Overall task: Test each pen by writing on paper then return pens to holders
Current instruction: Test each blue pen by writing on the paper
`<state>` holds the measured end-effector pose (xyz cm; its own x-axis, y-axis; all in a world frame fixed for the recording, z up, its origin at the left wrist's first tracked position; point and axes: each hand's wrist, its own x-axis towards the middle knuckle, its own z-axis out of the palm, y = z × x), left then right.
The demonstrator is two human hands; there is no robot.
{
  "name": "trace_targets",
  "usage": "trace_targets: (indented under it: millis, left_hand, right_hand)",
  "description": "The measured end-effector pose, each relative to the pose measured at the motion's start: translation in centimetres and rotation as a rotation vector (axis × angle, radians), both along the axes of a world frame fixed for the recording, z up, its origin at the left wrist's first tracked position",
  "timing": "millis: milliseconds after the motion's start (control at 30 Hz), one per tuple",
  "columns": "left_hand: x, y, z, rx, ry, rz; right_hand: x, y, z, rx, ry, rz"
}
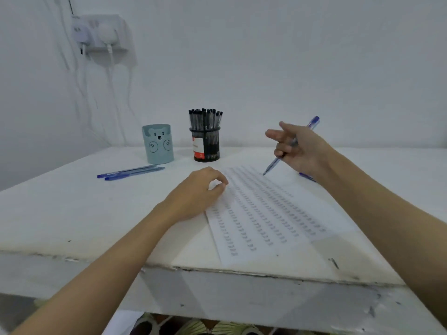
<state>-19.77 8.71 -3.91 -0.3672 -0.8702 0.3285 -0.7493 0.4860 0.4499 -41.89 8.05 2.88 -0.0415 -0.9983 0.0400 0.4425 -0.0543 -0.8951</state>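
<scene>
Item, paper (263, 213): lying on the bench (72, 209), already carrying many rows of short test marks, so the testing is judged well advanced.

Item, right hand (296, 147): hovering over the sheet's far end at about 2 o'clock from its middle. Its fingers (280, 151) are curling round a blue pen (273, 163) and gripping it mid-barrel, tip pointing down just above the paper, while one finger is sticking out straight. This pen is judged to be the one under test now.

Item, left hand (200, 189): resting on the sheet's left edge at about 9 o'clock, fingers loosely curled and holding nothing, apparently steadying the paper.

Item, two blue pens (131, 172): lying side by side on the bench at 10 o'clock from the sheet, outside any holder; whether tested cannot be told.

Item, another blue pen (307, 177): partly hidden behind the right wrist.

Item, bear holder (158, 147): standing at 11 o'clock, no pens showing above its rim.

Item, black mesh holder (206, 146): standing beside it at 12 o'clock, packed with dark pens.

Remaining: returning the loose pens to holders.
</scene>
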Motion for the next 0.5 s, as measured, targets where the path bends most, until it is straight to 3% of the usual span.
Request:
trace_targets:
  millis: [67,233,300,433,500]
  left_hand:
    - [-1.7,-0.9,0.0,0.024,-0.051,-0.008]
    - [-5.3,-2.8,-0.1,0.067,-0.131,-0.050]
    - [-6.5,-3.5,0.1,0.082,-0.173,-0.071]
    - [-7.9,-4.8,0.4,0.085,-0.209,-0.111]
    - [-8.4,-5.0,0.1,0.091,-0.171,-0.141]
  right_hand:
    - [-1.5,0.2,-0.8,0.031,0.077,0.008]
    - [-4.3,0.7,-3.1,0.143,0.554,0.058]
    - [-4.5,0.8,-3.9,0.098,0.601,0.031]
    - [-4.5,-0.1,-5.2,-0.038,0.634,-0.245]
    - [-4.3,-0.2,-5.5,-0.052,0.677,-0.230]
